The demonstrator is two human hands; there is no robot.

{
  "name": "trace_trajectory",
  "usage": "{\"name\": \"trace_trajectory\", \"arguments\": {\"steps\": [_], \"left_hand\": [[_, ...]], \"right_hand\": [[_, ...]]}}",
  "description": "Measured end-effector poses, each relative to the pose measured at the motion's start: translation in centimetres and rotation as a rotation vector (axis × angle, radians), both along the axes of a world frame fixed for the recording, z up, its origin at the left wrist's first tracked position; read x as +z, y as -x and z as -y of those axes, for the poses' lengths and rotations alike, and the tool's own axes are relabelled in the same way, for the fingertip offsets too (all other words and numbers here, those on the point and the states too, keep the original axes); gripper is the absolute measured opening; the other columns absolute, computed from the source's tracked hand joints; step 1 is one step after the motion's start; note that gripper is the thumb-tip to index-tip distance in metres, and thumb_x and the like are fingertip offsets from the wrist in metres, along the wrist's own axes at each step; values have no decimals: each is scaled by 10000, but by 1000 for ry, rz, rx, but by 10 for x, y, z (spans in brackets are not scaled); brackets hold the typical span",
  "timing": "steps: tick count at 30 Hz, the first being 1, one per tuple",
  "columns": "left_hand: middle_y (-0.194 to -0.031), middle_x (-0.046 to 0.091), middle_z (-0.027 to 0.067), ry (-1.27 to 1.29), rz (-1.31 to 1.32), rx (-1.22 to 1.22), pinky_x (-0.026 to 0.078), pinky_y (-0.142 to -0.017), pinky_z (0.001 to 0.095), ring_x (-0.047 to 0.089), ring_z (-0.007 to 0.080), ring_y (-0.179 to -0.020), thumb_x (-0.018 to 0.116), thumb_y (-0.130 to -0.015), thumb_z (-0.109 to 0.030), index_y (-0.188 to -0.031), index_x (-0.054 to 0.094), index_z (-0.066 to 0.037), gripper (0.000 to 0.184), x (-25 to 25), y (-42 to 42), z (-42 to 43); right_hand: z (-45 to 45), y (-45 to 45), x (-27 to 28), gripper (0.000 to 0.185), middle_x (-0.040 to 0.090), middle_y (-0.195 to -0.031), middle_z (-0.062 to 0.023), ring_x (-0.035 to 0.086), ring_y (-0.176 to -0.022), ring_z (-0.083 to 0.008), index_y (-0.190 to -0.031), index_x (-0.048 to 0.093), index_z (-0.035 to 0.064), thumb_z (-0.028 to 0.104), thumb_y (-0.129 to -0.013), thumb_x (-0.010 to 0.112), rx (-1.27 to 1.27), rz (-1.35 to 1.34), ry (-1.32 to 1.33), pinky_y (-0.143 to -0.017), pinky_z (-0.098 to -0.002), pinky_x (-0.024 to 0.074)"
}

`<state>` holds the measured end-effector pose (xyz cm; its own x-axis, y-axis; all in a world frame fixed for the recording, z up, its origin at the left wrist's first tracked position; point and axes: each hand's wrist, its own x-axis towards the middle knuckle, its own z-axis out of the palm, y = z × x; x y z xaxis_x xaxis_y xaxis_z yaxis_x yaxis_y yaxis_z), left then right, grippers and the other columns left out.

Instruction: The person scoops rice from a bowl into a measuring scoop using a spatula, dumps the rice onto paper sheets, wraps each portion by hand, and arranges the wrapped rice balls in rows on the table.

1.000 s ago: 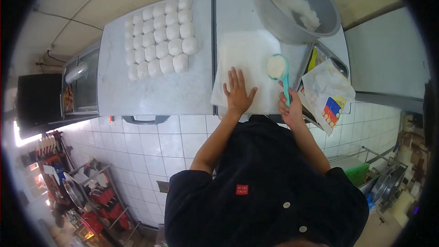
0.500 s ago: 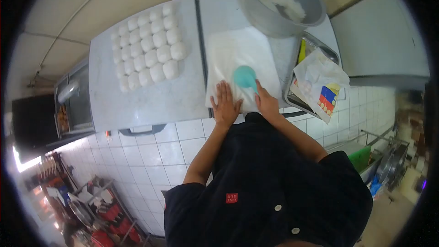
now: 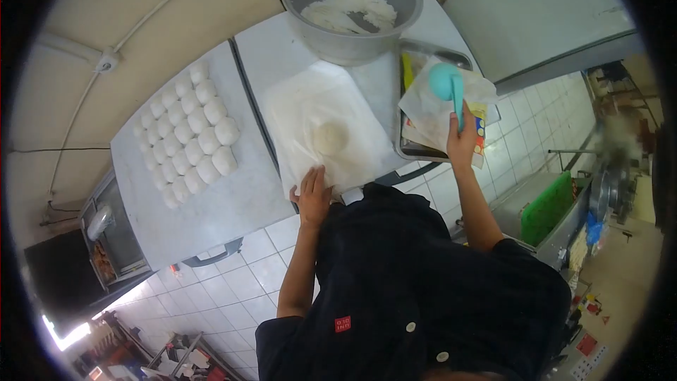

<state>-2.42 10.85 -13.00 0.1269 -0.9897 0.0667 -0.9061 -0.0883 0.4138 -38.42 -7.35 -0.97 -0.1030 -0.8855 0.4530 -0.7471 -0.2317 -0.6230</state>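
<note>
A round portion of pale powdery food (image 3: 330,138) lies on a stack of thin white sheets (image 3: 310,99). At the near edge of the sheets, my left hand (image 3: 312,194) touches them with its fingers a little bent and apart, holding nothing that shows. My right hand (image 3: 462,137) grips the handle of a teal scoop (image 3: 444,82), its rounded back facing up over the crumpled paper (image 3: 423,102) on the metal tray (image 3: 443,51). Whether anything remains inside the scoop is hidden.
Behind the sheets stands a large grey bowl (image 3: 352,42) with white food (image 3: 352,10) inside. Rows of white dough-like balls (image 3: 185,130) sit on the left tabletop (image 3: 243,204). A green panel (image 3: 546,208) is at the lower right.
The scoop, filled and face up at first, was turned over onto the sheets and then moved right over the tray. The round portion now shows on the sheets. The view has turned.
</note>
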Motion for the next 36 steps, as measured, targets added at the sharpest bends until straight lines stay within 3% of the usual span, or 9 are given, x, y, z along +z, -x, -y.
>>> {"name": "trace_trajectory", "arguments": {"steps": [3,7,10,14,19,24,28,31,36], "left_hand": [[-1120,689,-71,98,30,5,274,-1036,525,629,121,-1133,752,-834,-124,-1309,665,-246,498,6,-10,1],[-943,660,-75,302,-23,14,278,-979,465,634,119,-983,769,-847,-130,-1091,731,-242,271,34,-11,14],[-938,676,-62,336,-31,48,281,-963,431,630,131,-965,776,-841,-111,-1034,741,-227,228,52,-11,23],[-892,659,-66,382,-6,117,282,-936,426,620,128,-931,776,-848,-116,-1004,735,-227,196,58,-7,32],[-955,636,-91,336,121,57,301,-948,465,606,118,-981,771,-868,-202,-1048,717,-249,194,69,-15,31],[-1024,639,-84,10,244,-187,339,-978,526,594,116,-1105,652,-906,-166,-1133,728,-251,254,57,-55,4],[-1004,658,-85,-68,234,-311,328,-956,575,606,131,-1081,721,-843,-138,-1124,747,-253,304,61,-70,-15],[-984,673,-46,-130,-106,-168,403,-937,530,629,181,-1030,693,-913,-126,-1092,744,-195,198,88,-70,-21],[-908,692,85,162,-638,195,499,-771,404,659,264,-873,590,-1041,-162,-1035,691,-57,146,34,-70,4]], "right_hand": [[43,-19,34,447,648,-1271,-238,629,-1158,-355,-1436,555,-13,165,-1031,619,134,43,124,-970,-416,498],[117,-73,97,562,606,-1284,-203,605,-1188,-368,-1476,509,17,237,-993,695,112,125,59,-1016,-416,483],[103,-117,111,626,541,-1368,-222,540,-1272,-406,-1485,471,33,273,-966,726,218,-66,342,-1090,-461,428],[-13,-155,10,716,508,-1392,-244,511,-1270,-426,-1481,448,45,274,-894,787,728,-63,-28,-1117,-495,400],[-47,-127,-80,419,573,-1324,-175,565,-1232,-384,-1232,618,55,151,-850,761,658,-315,-264,-1052,-488,466],[-35,-103,-91,236,653,-1172,-90,620,-1146,-326,-1075,675,52,57,-841,705,739,-264,-250,-972,-440,519],[-64,-89,-85,192,658,-1185,-88,625,-1142,-334,-1047,699,47,39,-855,693,783,-213,-350,-982,-438,516],[-84,-87,-82,152,670,-1185,-104,635,-1146,-318,-1031,716,40,45,-881,690,747,-26,-405,-1008,-404,501],[-89,-118,-94,107,695,-1109,-131,643,-1101,-294,-1044,694,9,84,-975,661,448,356,-279,-997,-377,482]]}}
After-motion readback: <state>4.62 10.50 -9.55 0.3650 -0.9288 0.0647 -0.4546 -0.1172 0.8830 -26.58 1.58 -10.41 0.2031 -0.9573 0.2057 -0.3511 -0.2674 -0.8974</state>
